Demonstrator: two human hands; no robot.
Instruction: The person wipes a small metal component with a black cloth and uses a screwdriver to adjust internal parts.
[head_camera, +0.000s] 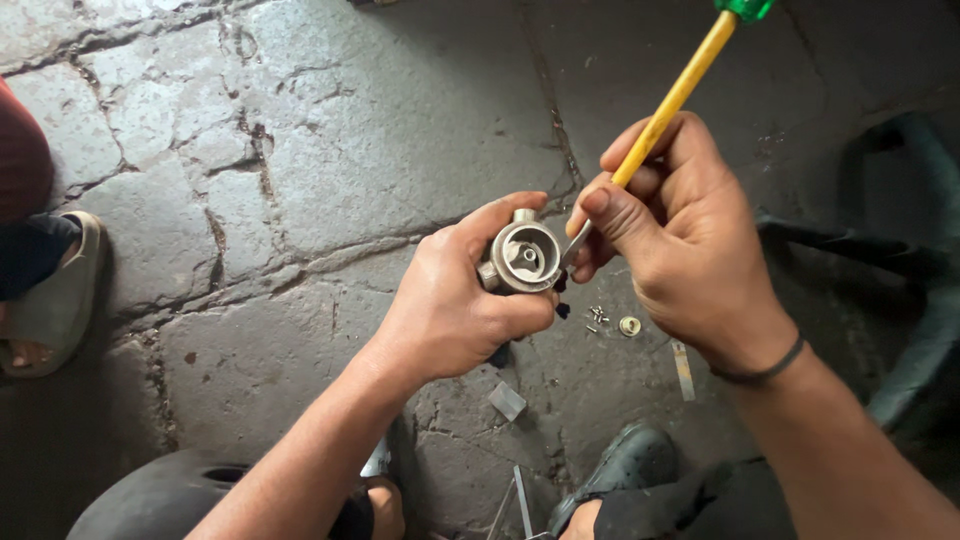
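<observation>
Left hand: fingers curled and pressed around one round metal housing, thumb laid over its top rim, open cavity facing the camera; the piece sits at frame centre, held above the stone floor. Right hand: fingers closed in a pinch on one screwdriver with a yellow shaft and green handle end, the handle pointing to 1 o'clock, the metal tip touching the housing's rim at its 3 o'clock side. Left forearm enters from 7 o'clock, right forearm from 5 o'clock; one dark band circles the right wrist. On the floor just under the hands: one small brass ring, a cluster of small screws whose count cannot be told, one flat metal strip at 4 o'clock, one small pale block at 6 o'clock. One dark shoe at 6 o'clock. One sandalled foot of another person at 9 o'clock.
</observation>
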